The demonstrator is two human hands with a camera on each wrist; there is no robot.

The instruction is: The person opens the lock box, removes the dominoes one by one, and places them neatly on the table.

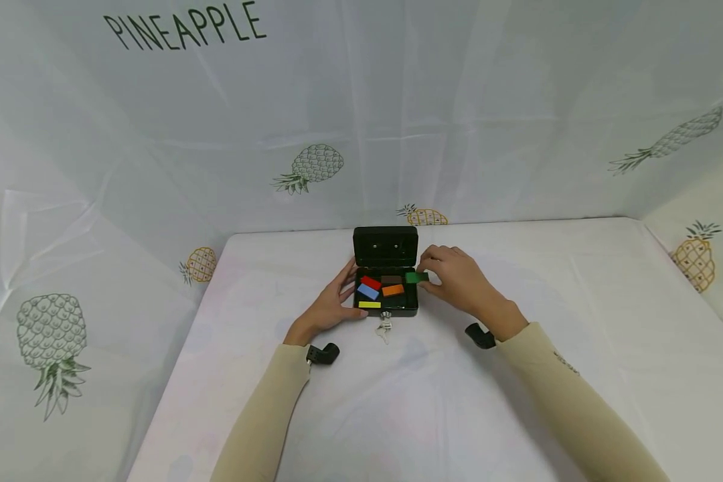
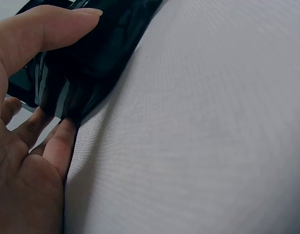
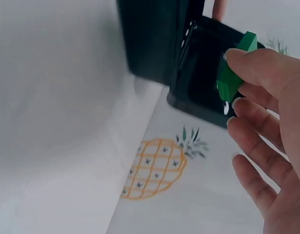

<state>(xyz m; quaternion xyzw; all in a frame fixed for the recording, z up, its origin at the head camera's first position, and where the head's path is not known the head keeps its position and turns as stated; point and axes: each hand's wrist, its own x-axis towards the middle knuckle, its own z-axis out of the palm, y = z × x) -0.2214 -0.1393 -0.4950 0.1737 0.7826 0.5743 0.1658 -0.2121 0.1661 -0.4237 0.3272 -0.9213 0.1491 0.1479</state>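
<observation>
A small black cash box point(image 1: 411, 312) stands with its lid point(image 1: 385, 246) raised; a key hangs from the lock point(image 1: 386, 321) at its front. My left hand point(image 1: 330, 304) holds the box at its left side, thumb on the front corner and fingers along the side wall. Between thumb and fingers, my right hand point(image 1: 458, 278) pinches a green block point(image 3: 232, 75) over the box's right edge. Inside lie a red block point(image 1: 371, 283), a blue block point(image 1: 368, 292), an orange block point(image 1: 393, 290), a yellow block point(image 1: 370, 304) and a brown block point(image 1: 391, 280).
A white cloth with pineapple prints covers the table point(image 1: 397, 415) and the upright backdrop point(image 1: 488, 120) close behind the box. Black wrist cameras point(image 1: 323, 353) sit on both wrists.
</observation>
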